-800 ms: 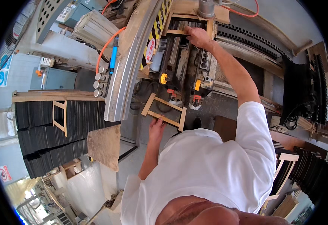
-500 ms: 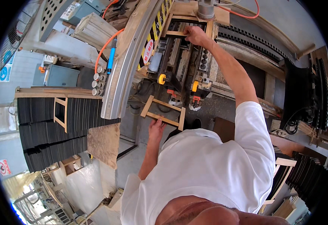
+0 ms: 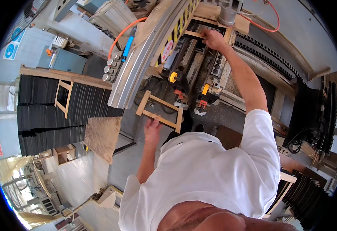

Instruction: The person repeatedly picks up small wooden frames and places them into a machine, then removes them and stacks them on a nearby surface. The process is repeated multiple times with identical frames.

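Observation:
In my left hand [image 3: 152, 129] is a small wooden frame [image 3: 157, 116], gripped by its near rail. The frame is pale, with two long rails and two crosspieces, and it hangs in front of my waist, apart from the machine. My right arm stretches forward to the machine [image 3: 199, 61], where my right hand [image 3: 214, 39] is closed on the rail of a second wooden frame [image 3: 193, 34]. That frame lies on the machine bed below a metal cylinder head [image 3: 227, 16]. My fingertips there are partly hidden by the hand itself.
A metal beam [image 3: 127, 82] with a black-and-yellow striped strip runs along the machine's left. Yellow knobs [image 3: 173, 77] stick out at its near end. Stacked dark frames [image 3: 41, 111] stand at left behind a brown board [image 3: 103, 138]. More dark pieces [image 3: 305, 190] stand at lower right.
The whole view has turned a little, so the machine sits farther right. My left hand has shifted slightly left with its frame. My right hand stays on the frame in the machine.

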{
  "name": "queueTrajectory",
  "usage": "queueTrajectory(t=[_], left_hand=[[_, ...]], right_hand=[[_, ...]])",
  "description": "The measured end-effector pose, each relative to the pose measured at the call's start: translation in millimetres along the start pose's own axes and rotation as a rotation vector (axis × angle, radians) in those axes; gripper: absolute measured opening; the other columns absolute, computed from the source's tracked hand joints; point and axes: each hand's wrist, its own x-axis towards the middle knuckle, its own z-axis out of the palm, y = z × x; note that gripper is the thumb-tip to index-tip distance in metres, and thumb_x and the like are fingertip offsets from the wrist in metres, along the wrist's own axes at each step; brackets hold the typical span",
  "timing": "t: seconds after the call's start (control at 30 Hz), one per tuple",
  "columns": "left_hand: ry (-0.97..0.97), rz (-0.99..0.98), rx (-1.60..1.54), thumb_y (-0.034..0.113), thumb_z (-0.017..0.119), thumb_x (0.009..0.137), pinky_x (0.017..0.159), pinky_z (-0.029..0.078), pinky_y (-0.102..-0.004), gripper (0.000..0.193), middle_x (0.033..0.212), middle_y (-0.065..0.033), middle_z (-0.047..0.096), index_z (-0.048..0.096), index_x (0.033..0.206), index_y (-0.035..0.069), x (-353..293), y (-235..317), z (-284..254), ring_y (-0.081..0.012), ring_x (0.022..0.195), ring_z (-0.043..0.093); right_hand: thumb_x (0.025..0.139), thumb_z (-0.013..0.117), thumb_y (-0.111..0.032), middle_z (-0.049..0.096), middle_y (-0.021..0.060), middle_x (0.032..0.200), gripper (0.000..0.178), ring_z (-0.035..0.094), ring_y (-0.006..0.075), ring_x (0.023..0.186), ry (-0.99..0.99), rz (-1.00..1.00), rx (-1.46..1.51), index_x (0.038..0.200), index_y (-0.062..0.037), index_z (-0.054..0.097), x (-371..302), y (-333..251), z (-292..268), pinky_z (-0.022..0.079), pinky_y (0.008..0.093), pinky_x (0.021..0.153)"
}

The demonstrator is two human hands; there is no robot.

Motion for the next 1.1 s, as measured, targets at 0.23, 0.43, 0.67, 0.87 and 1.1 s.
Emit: queueTrajectory(t=[0.23, 0.43, 0.67, 0.87, 1.1], left_hand=[[0.046, 0.236, 0.070, 0.013, 0.058, 0.095, 0.094, 0.047, -0.0329, 0.036, 0.121, -0.0086, 0.062, 0.053, 0.129, 0.003, -61, 70, -32, -0.0203, 0.111, 0.059], [0.013, 0.578, 0.063, 0.008, 0.053, 0.095, 0.100, 0.047, -0.0400, 0.035, 0.122, -0.0155, 0.058, 0.051, 0.128, -0.004, -103, 152, -91, -0.0259, 0.110, 0.059], [-0.130, 0.760, -0.129, 0.012, 0.062, 0.093, 0.102, 0.048, -0.0376, 0.048, 0.124, -0.0161, 0.057, 0.044, 0.134, -0.007, -96, 261, -183, -0.0256, 0.113, 0.058], [-0.027, 0.723, -0.373, 0.011, 0.054, 0.097, 0.111, 0.037, -0.0422, 0.045, 0.135, -0.0190, 0.050, 0.041, 0.136, -0.009, -11, 344, -298, -0.0306, 0.127, 0.048], [0.039, 0.562, -0.285, 0.013, 0.058, 0.096, 0.097, 0.048, -0.0401, 0.022, 0.104, -0.0110, 0.064, 0.058, 0.113, -0.001, 75, 397, -355, -0.0249, 0.103, 0.062]], right_hand=[[0.077, 0.071, -0.014, 0.069, 0.0117, 0.100, 0.031, 0.064, 0.0331, 0.099, -0.017, 0.025, -0.046, 0.106, -0.0094, 0.062, -5, -9, 3, 0.051, 0.0430, 0.082], [0.082, 0.062, -0.016, 0.067, 0.0094, 0.113, 0.032, 0.062, 0.0315, 0.108, -0.018, 0.127, -0.112, 0.113, -0.0164, 0.063, -3, -3, 8, 0.050, 0.0441, 0.090], [0.075, 0.073, -0.012, 0.064, 0.0160, 0.097, 0.025, 0.063, 0.0354, 0.091, 0.580, 0.036, 0.084, 0.098, -0.0040, 0.065, -64, -115, 30, 0.052, 0.0431, 0.079], [0.085, 0.068, -0.005, 0.064, 0.0110, 0.097, 0.014, 0.065, 0.0210, 0.082, 0.510, -0.001, 0.695, 0.098, -0.0010, 0.061, -180, -263, 73, 0.052, 0.0317, 0.071], [0.088, 0.065, -0.001, 0.068, 0.0086, 0.091, 0.010, 0.063, 0.0129, 0.079, 0.271, 0.225, 0.708, 0.097, 0.0008, 0.063, -263, -324, 125, 0.051, 0.0271, 0.072]])
